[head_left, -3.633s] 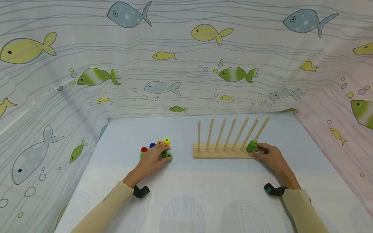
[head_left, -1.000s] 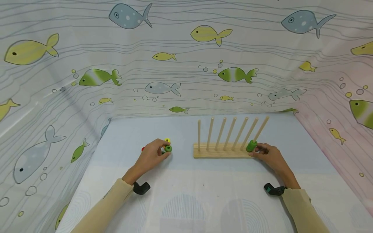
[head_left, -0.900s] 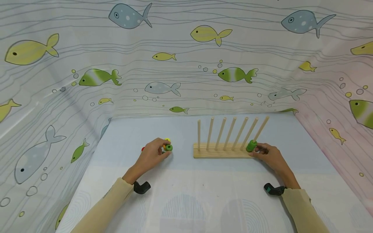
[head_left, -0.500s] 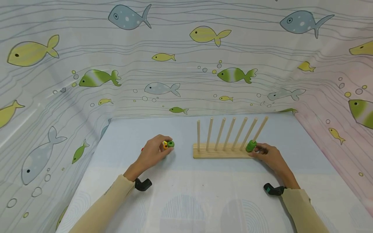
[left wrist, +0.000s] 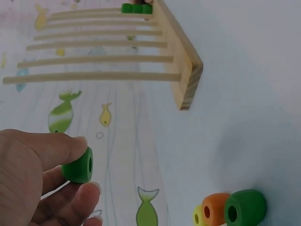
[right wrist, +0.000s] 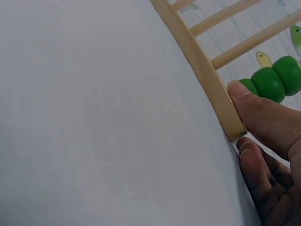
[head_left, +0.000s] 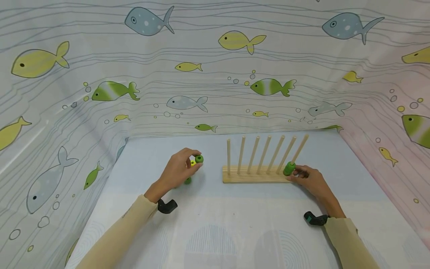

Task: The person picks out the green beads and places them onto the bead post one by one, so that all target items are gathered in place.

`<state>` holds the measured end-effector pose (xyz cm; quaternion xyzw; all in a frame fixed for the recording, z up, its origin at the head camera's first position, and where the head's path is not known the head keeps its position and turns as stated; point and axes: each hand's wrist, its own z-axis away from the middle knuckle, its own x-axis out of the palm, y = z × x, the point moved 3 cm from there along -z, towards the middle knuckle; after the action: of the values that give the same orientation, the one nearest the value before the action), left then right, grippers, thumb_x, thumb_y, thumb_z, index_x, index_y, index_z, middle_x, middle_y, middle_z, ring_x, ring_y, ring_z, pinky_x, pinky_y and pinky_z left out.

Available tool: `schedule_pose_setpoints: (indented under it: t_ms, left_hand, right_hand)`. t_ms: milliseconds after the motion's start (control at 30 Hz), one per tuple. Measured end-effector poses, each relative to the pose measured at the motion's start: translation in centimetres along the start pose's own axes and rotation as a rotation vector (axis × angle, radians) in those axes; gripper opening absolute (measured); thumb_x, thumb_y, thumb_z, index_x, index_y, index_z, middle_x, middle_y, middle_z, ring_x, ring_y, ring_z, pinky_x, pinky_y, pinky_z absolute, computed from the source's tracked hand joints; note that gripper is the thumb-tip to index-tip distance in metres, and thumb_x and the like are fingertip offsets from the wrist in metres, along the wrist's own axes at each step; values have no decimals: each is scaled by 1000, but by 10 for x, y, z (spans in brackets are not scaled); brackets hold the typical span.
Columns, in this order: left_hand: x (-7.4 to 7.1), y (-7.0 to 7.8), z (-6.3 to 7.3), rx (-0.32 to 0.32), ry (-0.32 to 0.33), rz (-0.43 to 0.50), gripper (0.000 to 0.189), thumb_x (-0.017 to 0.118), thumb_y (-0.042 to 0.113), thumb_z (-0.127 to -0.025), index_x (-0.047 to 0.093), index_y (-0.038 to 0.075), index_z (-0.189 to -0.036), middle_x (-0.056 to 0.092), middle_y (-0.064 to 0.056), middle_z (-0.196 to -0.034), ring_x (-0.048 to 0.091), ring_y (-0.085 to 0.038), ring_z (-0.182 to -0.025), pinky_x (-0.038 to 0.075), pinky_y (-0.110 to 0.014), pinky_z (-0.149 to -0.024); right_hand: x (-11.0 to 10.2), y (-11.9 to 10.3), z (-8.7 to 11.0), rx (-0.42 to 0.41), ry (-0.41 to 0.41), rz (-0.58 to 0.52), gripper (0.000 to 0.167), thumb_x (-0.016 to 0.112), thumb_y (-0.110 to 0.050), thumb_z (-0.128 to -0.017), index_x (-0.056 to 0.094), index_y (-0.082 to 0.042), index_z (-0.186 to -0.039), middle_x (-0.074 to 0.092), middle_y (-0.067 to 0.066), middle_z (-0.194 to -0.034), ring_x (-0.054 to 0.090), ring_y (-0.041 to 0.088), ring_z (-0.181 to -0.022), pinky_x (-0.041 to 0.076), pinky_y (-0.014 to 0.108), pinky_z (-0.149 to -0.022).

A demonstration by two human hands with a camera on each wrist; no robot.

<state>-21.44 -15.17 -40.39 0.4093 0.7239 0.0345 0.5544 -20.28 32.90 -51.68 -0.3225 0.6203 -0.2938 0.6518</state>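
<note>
My left hand (head_left: 176, 170) pinches a green bead (left wrist: 75, 169) between thumb and fingers, held above the table to the left of the wooden peg rack (head_left: 255, 179). The bead's hole shows in the left wrist view. At the rack's right end my right hand (head_left: 312, 181) grips the base, the thumb on its upper face and the fingers curled at its end. Three green beads (right wrist: 269, 84) sit stacked on the rightmost peg, beside that thumb. Below the left hand lie a loose green bead (left wrist: 249, 207), an orange bead (left wrist: 217, 209) and a yellow bead (left wrist: 197, 215); the hand hides others.
Several upright pegs (head_left: 256, 153) left of the stacked beads are bare. A pale cloth (head_left: 215, 220) covers the table, and a fish-printed curtain (head_left: 215, 86) rises behind and at both sides. Each wrist wears a black camera mount (head_left: 167, 206).
My left hand has picked a green bead from the loose group and raised it, moving slightly right and away from me. The right hand stays at the rack's end.
</note>
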Motion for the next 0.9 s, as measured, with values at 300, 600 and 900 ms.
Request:
schedule_pose_setpoints:
  t_ms: [300,600,900]
  left_hand:
    - [-3,9,-15,51,49,-23,33,80,18,-92,70,6,-121,69,-4,-114,57,-12,-70,47,-30,-61]
    - [-11,19,-28,126,89,-14,31,80,17,-92,70,6,-120,69,-4,-113,57,-12,-70,48,-28,-62]
    - [-17,28,-36,144,109,-5,32,79,18,-93,70,6,-122,68,-4,-114,57,-11,-71,47,-28,-61]
  right_hand:
    - [-1,-1,0,0,1,-1,71,79,-43,-91,58,6,-138,66,15,-113,56,20,-90,49,25,-71]
    - [1,-1,1,2,6,-13,70,80,-41,-91,59,6,-138,65,14,-112,56,19,-89,48,25,-70]
    - [0,-5,3,14,-11,-25,69,80,-40,-91,57,6,-138,64,17,-113,55,19,-90,49,25,-71]
